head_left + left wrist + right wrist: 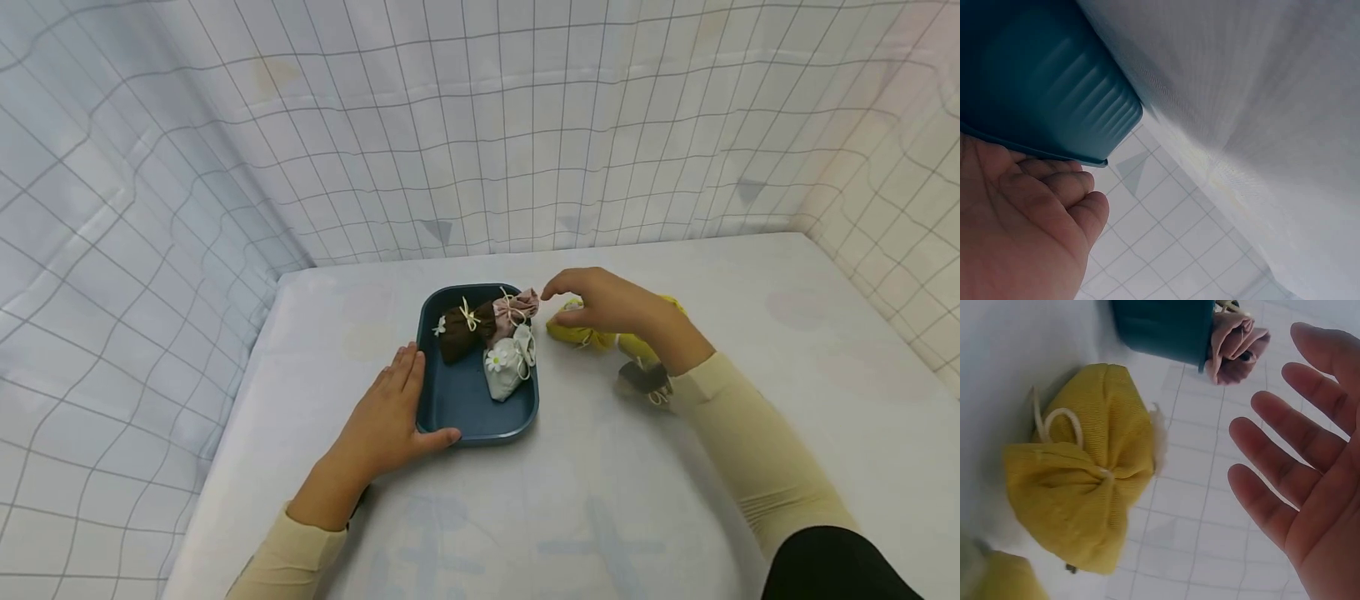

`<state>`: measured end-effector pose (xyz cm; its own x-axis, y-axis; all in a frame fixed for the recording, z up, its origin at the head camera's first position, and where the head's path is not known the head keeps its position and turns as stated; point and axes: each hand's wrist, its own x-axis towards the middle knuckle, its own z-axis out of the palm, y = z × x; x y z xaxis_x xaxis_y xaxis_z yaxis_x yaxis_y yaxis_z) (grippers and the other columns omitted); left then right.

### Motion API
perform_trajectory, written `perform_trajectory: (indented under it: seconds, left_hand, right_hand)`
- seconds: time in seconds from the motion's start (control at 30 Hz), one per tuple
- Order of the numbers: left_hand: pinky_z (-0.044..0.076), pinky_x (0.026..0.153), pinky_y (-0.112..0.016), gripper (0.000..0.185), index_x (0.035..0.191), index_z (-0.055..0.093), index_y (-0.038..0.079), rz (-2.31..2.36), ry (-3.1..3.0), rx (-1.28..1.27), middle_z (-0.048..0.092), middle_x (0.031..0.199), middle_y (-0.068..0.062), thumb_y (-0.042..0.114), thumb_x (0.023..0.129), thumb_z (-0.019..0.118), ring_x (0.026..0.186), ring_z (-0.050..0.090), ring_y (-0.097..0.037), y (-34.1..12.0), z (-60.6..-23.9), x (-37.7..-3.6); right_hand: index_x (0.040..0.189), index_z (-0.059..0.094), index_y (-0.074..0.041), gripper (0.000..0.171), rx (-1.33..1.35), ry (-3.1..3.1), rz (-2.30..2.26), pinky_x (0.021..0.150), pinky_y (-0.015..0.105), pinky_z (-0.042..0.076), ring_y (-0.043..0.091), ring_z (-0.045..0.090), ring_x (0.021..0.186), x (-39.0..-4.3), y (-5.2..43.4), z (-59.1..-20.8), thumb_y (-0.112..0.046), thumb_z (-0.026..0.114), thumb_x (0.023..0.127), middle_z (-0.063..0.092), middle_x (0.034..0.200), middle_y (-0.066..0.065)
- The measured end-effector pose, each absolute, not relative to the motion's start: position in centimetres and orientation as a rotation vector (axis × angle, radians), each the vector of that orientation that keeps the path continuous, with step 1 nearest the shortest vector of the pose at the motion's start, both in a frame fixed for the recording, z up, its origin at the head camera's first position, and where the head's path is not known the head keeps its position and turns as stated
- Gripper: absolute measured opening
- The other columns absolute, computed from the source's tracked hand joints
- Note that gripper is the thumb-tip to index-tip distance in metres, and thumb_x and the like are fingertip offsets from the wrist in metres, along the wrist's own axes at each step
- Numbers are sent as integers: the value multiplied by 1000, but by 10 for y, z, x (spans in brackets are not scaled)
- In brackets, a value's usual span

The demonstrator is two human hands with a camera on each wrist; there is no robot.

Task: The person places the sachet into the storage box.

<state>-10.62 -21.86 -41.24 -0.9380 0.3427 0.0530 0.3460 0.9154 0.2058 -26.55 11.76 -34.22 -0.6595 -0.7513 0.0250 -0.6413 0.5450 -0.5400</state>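
A dark blue tray holds a brown pouch, a pink pouch and a white pouch with a daisy. My left hand lies flat against the tray's left side, its thumb along the near rim; the left wrist view shows the left hand under the tray's lip. My right hand hovers open just right of the tray, above a yellow pouch. In the right wrist view the right hand has straight fingers, apart from the yellow pouch.
A second yellow pouch and a dark pouch lie under my right wrist. The white table is walled by grid-patterned cloth at the back and both sides.
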Motion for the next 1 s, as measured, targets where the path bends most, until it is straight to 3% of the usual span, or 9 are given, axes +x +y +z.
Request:
perform_trajectory:
  seconds: [0.4,0.73,1.0]
  left_hand:
    - [22,116,-54,121,155,15,-7,-345,-3061,-548,8,164,-21,77,81,58,150,10,-35,-219,-413,-107]
    - [21,116,-53,120,155,15,-7,-333,-3056,-554,9,163,-21,78,81,58,150,9,-35,-219,-413,-107]
    - [22,116,-54,121,155,15,-7,-335,-3058,-552,9,163,-21,79,81,57,150,9,-35,-219,-413,-106]
  right_hand:
    - [130,62,-9,38,-994,2627,-990,103,50,41,28,52,125,-264,129,-361,-20,70,94,60,131,7]
    - [129,62,-11,37,-910,2648,-1002,109,48,35,26,47,131,-265,132,-376,-26,70,95,59,134,5]
    - [128,63,-9,38,-876,2643,-1022,104,48,38,25,51,120,-268,130,-384,-23,70,94,60,132,7]
